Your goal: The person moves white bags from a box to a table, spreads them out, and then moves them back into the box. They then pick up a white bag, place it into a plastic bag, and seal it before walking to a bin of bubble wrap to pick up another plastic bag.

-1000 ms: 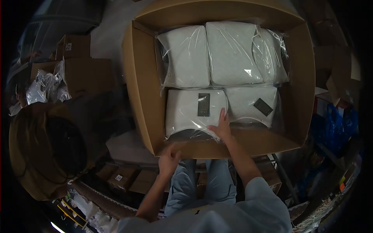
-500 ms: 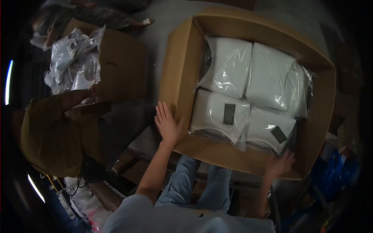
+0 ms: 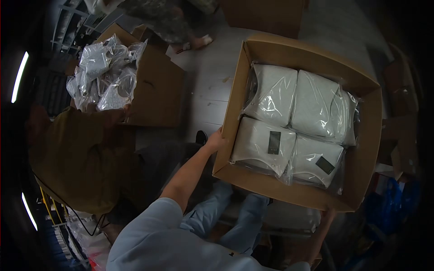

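Note:
A large open cardboard box (image 3: pixel 296 184) stands tilted in front of me. Inside it lie several folded white garments (image 3: pixel 273 95) in clear plastic bags; dark rectangular labels show on the two nearer packs. My left hand (image 3: pixel 217 140) grips the box's left side, its fingertips partly hidden by the wall. At the near right corner, my right hand (image 3: pixel 328 214) holds the lower edge, with most of its fingers out of sight.
To the left, a co-worker in an olive top (image 3: pixel 79 158) reaches to another carton (image 3: pixel 158 97) heaped with plastic-bagged items (image 3: pixel 106 72). Another person's leg (image 3: pixel 194 43) shows behind. Blue plastic bags (image 3: pixel 391 198) and cartons (image 3: pixel 398 140) lie at the right.
My left hand went from spread flat against the box's side to gripping it. My right hand moved from the near rim down to the outer lower edge. The box appears turned and shifted.

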Tool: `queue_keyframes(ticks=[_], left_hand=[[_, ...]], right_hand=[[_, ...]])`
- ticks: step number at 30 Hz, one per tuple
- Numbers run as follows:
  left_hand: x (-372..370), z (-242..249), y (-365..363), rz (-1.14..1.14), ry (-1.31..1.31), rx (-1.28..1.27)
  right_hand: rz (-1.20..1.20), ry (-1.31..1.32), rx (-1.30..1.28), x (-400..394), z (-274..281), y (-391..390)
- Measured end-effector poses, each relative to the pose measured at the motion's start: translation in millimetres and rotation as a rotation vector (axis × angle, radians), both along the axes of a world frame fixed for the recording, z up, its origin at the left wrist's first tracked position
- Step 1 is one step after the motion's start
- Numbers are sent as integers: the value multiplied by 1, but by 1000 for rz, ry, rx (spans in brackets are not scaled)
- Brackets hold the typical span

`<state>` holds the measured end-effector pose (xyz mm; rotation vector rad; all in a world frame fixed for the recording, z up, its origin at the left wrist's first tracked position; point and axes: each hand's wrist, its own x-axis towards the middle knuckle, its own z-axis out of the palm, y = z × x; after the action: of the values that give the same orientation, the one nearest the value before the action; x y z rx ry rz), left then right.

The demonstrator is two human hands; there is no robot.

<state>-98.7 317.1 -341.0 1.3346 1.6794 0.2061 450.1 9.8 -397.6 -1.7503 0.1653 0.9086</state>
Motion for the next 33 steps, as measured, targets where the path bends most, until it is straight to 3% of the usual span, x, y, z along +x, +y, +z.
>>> queue_keyframes(ticks=[4, 6, 8, 10, 15, 19, 21, 23, 24, 27, 29, 32, 33], left_hand=[[-5, 26, 25, -48, 89, -11], [-2, 51, 59, -49, 151, -75], [12, 64, 87, -66, 210, -132], [21, 79, 123, -149, 331, -62], [9, 93, 206, -227, 356, -100], [16, 74, 235, -343, 304, -99], [0, 68, 210, -435, 332, -88], [-1, 52, 196, -486, 330, -109], [1, 39, 186, -497, 261, -115], [14, 14, 158, -523, 166, -193], [27, 7, 142, -529, 151, -251], [43, -10, 112, -573, 107, -357], [49, -18, 102, -555, 100, -336]], right_hand=[[11, 72, -239, -23, 27, -8], [-19, 179, -227, -49, 72, 11], [-14, 257, -85, -61, 77, -2], [-171, 288, -197, -100, 136, 45], [-92, 188, -320, -141, 160, 103], [-11, 290, -205, -114, 134, 112], [-24, 330, -23, -152, 132, 102], [-47, 234, -74, -139, 119, 106], [-4, 103, -220, -116, 107, 103], [-85, 68, -323, -64, 49, 79], [-23, -301, -659, -49, 8, 65], [-3, -266, -457, -155, 30, 136], [0, -274, -461, -150, 21, 134]])
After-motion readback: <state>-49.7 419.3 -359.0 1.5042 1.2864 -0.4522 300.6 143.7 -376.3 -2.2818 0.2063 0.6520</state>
